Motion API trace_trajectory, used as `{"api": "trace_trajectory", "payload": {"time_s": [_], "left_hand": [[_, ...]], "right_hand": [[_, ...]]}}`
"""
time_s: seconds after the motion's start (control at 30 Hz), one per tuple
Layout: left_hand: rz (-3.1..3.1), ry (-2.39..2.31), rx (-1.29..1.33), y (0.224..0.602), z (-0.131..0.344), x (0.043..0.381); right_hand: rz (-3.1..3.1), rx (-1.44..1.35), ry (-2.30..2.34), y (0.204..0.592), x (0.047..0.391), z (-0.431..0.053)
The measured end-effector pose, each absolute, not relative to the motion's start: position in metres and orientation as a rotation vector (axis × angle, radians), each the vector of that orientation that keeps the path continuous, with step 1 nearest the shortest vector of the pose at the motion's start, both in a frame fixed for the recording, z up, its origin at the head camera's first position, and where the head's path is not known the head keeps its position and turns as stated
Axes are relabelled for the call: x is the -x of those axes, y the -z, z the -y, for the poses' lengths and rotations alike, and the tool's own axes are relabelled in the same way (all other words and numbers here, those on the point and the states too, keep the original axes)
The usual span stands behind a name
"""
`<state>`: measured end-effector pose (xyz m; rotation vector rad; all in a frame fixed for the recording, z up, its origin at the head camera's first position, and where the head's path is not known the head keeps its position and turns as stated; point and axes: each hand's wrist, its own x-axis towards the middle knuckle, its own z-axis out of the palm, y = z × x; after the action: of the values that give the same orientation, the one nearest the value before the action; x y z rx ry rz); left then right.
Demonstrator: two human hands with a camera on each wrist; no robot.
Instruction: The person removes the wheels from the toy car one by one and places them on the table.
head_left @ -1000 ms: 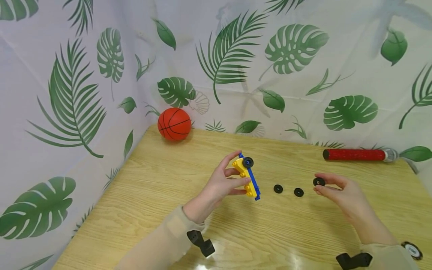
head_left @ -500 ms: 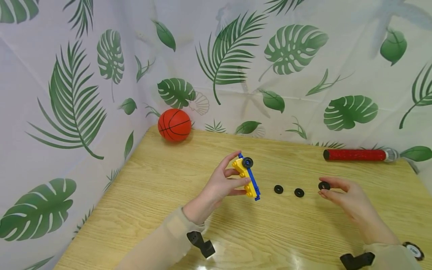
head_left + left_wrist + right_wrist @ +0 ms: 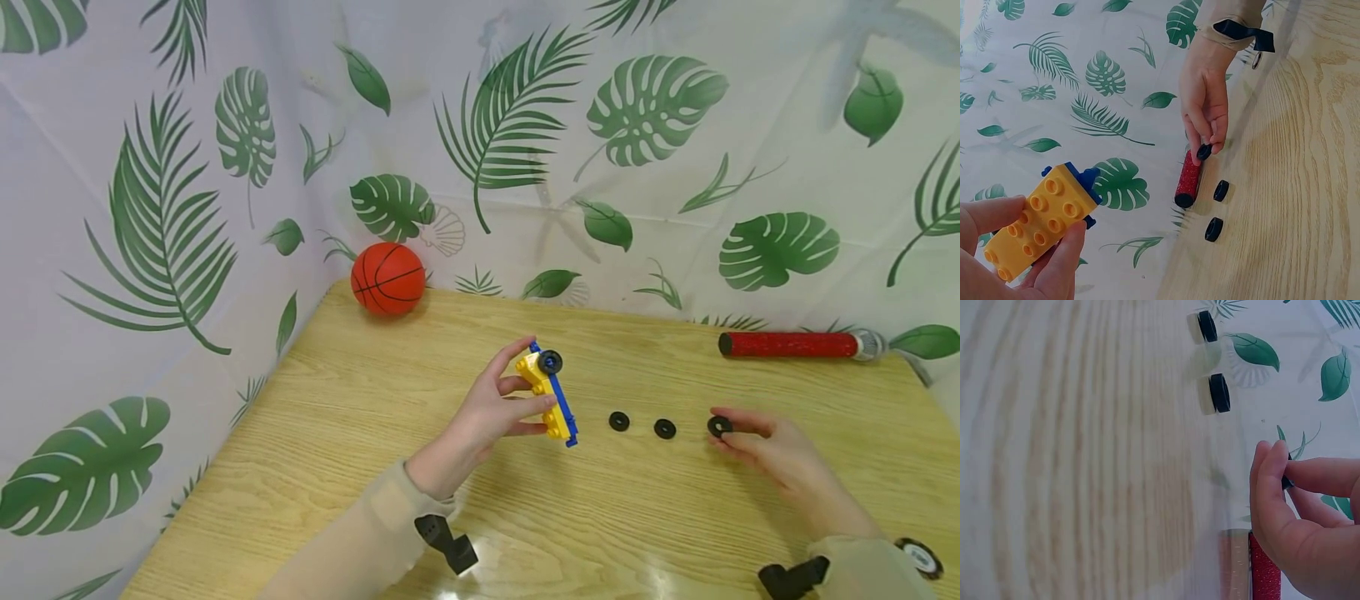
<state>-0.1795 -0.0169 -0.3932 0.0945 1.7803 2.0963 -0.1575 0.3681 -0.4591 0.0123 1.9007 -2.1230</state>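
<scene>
My left hand (image 3: 487, 408) grips a yellow and blue toy car (image 3: 553, 400) above the table, tilted on end. One black wheel (image 3: 551, 362) is fitted at its upper end; the left wrist view shows the yellow studs on top. At the right, my right hand (image 3: 776, 446) pinches a black toy tire (image 3: 720, 427) between thumb and fingers, low over the table. Two more black tires lie flat on the wood: a nearer-left tire (image 3: 618, 421) and a middle tire (image 3: 664, 428). In the right wrist view the pinched tire is mostly hidden by the fingers.
A red basketball (image 3: 387, 279) sits in the back left corner. Along the back right lies a red microphone (image 3: 795, 344). A round black and white disc (image 3: 918, 557) lies beside the right sleeve. Leaf-printed cloth (image 3: 525, 242) closes off the back and left.
My right hand has moved slightly right and down toward the table with the tire in its fingers. The left hand and toy car stay nearly still.
</scene>
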Motion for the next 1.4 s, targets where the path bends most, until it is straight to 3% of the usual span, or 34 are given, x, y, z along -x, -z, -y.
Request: {"api": "trace_trajectory", "payload": {"time_s": [0.63, 1.4], "left_hand": [[-1.77, -2.102, -0.093, 0.395, 0.019, 0.18], [-1.766, -2.096, -0.101, 0.396, 0.021, 0.181]], "right_hand": [[-1.833, -0.241, 2.029, 0.471, 0.164, -0.376], [-1.963, -0.284, 1.909, 0.472, 0.17, -0.374]]}}
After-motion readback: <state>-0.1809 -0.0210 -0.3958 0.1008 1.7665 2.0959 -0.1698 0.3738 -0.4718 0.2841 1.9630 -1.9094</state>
